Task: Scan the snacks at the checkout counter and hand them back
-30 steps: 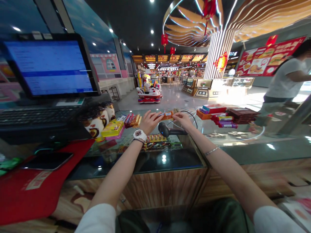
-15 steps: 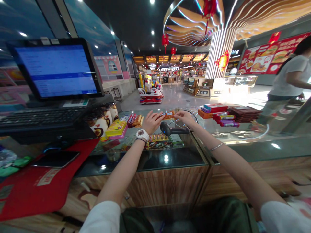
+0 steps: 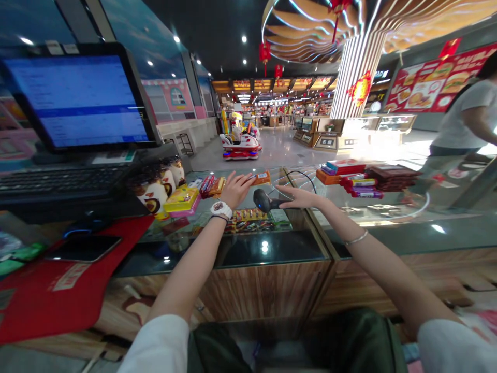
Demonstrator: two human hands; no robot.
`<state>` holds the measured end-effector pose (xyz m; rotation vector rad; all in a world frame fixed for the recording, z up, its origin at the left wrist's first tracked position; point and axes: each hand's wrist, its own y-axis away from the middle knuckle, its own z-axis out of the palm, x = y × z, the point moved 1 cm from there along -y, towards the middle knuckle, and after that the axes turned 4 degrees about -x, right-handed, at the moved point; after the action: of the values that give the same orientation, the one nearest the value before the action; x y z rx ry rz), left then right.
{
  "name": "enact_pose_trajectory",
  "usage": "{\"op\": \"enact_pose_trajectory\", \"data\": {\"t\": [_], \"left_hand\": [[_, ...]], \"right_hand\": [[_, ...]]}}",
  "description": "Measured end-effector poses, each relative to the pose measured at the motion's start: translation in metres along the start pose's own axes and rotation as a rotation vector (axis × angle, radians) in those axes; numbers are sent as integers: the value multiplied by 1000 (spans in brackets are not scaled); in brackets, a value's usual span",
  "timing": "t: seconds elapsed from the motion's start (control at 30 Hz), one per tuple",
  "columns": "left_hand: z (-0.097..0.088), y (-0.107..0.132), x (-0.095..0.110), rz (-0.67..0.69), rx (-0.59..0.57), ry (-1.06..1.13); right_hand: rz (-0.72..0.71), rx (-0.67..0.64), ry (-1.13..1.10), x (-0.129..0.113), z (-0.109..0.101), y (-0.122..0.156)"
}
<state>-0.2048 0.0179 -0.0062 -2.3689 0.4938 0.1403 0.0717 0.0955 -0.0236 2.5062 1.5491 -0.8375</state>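
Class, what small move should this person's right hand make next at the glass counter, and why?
Probably the right hand should close on the black handheld barcode scanner: its open fingers reach toward it. The orange snack bar lies on the glass counter just past the open left hand, held by neither hand.

Just behind the left hand (image 3: pixel 236 189), a chunky white watch (image 3: pixel 221 209) circled the wrist, with a thin black band (image 3: pixel 219 218) right beside it. Farther back from the right hand (image 3: pixel 301 197), a thin silver bangle (image 3: pixel 356 238) sat on the forearm. Loose white sleeves (image 3: pixel 155 346) covered the upper arms, and dark green clothing (image 3: pixel 349 342) showed between them.
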Motion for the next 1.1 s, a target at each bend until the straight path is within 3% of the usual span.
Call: {"op": "enact_pose_trajectory", "data": {"t": [0.1, 0.2, 0.33, 0.6, 0.87, 1.1], "left_hand": [[0, 1, -1, -21, -16, 7], [0, 3, -3, -47, -24, 4], [1, 4, -5, -61, -27, -3], [1, 5, -6, -85, -25, -4], [-2, 5, -9, -130, -33, -7], [-5, 6, -8, -142, -38, -27]], "right_hand": [[3, -123, 94, 2, 17, -2], [27, -160, 198, 3, 31, -3], [51, -135, 281, 3, 40, -4], [-73, -36, 337, 3, 43, -11], [-96, 153, 260, -24, 18, -3], [178, 389, 217, -48, -11, 9]]}}
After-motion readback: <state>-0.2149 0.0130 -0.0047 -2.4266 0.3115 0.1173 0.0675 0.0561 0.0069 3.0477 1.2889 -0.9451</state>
